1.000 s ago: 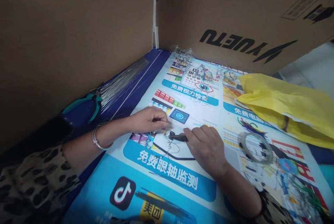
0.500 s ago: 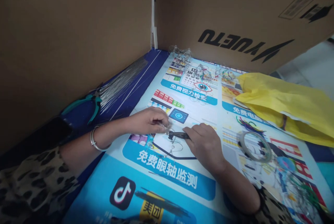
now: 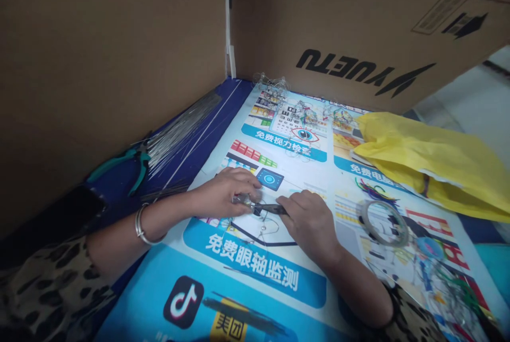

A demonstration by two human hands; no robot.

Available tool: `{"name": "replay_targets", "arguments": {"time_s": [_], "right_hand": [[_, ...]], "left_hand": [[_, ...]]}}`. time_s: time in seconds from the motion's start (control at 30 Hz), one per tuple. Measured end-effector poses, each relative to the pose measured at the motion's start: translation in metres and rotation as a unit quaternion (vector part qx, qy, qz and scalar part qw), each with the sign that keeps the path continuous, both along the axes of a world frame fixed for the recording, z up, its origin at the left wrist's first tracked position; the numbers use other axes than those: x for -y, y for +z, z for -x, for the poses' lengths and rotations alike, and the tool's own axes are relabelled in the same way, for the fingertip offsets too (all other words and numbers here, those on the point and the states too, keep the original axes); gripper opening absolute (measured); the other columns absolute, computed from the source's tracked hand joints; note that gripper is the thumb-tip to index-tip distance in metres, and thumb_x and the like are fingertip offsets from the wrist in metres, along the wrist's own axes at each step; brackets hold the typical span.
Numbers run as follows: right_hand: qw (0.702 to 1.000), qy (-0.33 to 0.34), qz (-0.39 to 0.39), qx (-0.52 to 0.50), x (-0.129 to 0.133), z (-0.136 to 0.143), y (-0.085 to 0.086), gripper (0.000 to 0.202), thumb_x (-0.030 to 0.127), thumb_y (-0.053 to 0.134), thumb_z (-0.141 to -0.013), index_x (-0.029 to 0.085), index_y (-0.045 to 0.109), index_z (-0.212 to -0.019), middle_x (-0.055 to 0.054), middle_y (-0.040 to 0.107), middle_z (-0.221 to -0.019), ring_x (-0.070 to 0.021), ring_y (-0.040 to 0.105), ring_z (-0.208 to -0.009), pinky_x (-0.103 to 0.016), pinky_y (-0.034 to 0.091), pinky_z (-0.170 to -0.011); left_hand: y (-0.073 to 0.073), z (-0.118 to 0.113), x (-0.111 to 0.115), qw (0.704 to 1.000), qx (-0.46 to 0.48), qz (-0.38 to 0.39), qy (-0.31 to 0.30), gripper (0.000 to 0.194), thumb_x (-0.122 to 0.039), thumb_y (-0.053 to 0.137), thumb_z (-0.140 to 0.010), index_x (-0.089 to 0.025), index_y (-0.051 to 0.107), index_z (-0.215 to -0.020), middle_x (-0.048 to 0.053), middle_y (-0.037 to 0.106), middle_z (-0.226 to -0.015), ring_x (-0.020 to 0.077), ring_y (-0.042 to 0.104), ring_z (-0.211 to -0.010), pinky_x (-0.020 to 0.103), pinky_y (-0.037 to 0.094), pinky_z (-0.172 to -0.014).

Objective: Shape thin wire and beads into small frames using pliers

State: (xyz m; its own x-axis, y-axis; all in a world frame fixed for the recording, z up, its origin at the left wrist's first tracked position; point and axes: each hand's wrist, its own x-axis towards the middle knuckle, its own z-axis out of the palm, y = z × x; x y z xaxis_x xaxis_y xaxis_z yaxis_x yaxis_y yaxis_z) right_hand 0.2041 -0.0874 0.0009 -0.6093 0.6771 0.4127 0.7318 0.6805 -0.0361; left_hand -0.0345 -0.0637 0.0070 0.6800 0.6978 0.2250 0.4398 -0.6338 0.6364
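My left hand (image 3: 227,192) pinches a thin wire piece with small clear beads (image 3: 263,228), which hangs below my fingertips over the printed sheet (image 3: 255,294). In my right hand (image 3: 313,222) is a pair of dark pliers (image 3: 273,208), fingers wrapped round it. The tips of the pliers point left and meet the wire close to my left fingertips. Exactly what the jaws grip is too small to tell.
Teal-handled pliers (image 3: 139,172) and a bundle of straight wires (image 3: 179,129) lie at the left. Tangled wire pieces (image 3: 271,87) sit at the back. On the right are a tape roll (image 3: 384,225), a yellow bag (image 3: 434,156) and coloured wires (image 3: 458,294). Cardboard walls (image 3: 119,39) stand behind.
The view has shifted slightly. My left fingers have come down over the wire piece, with the index finger more stretched out. The dark pliers remain in my right hand, their tips at the wire.
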Motion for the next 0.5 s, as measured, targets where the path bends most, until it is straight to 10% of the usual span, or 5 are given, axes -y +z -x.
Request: {"name": "replay_targets", "arguments": {"time_s": [0.5], "right_hand": [[1.000, -0.013, 0.001, 0.015, 0.0008, -0.0047, 0.0004, 0.010, 0.021, 0.058, -0.079, 0.018, 0.066, -0.085, -0.002, 0.057, -0.068, -0.0178, 0.045, -0.070, -0.030, 0.030, -0.066]], "left_hand": [[0.0021, -0.0026, 0.0013, 1.000, -0.016, 0.017, -0.008, 0.004, -0.017, 0.059, -0.078, -0.020, 0.061, -0.080, 0.003, 0.060, -0.115, 0.0200, 0.050, -0.110, 0.037, 0.031, -0.095]]}}
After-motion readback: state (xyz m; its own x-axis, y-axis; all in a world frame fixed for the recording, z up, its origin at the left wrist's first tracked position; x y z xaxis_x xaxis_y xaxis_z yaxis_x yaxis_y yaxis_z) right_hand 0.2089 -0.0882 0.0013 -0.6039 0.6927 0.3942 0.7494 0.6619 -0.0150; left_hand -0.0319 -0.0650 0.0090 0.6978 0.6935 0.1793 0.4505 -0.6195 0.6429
